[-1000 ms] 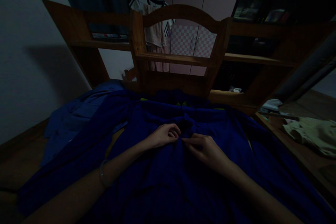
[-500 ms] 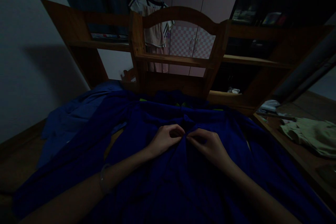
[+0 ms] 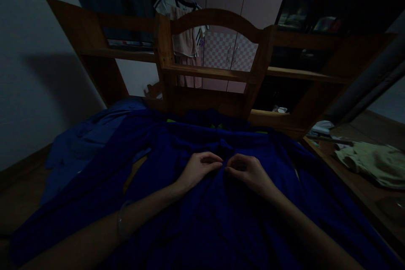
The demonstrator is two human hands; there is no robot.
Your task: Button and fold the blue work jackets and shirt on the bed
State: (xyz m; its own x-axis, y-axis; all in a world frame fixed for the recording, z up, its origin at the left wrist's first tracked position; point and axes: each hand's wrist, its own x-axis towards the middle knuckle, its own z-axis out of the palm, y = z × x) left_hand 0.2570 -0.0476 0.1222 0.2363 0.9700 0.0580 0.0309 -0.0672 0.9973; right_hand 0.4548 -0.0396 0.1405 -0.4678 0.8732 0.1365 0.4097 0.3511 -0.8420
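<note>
A dark blue garment [image 3: 196,219] lies spread flat on a wooden surface in dim light. My left hand [image 3: 198,168] and my right hand [image 3: 248,171] meet at its middle front, just below the collar. Both hands have curled fingers pinching the blue cloth where the two front edges come together. A thin bracelet [image 3: 120,223] circles my left wrist. Whatever small part sits between my fingertips is too dark to make out.
A lighter blue garment [image 3: 85,143] lies at the left. A wooden headboard with shelves [image 3: 215,71] rises behind. Pale crumpled cloth [image 3: 370,160] rests on the wood at the right. Clothes hang on a hanger [image 3: 183,29] before a pink wardrobe.
Both hands have stayed together at the garment's front, fingers shifting slightly as they pinch the cloth. The view has tilted a little; the garment lies as before.
</note>
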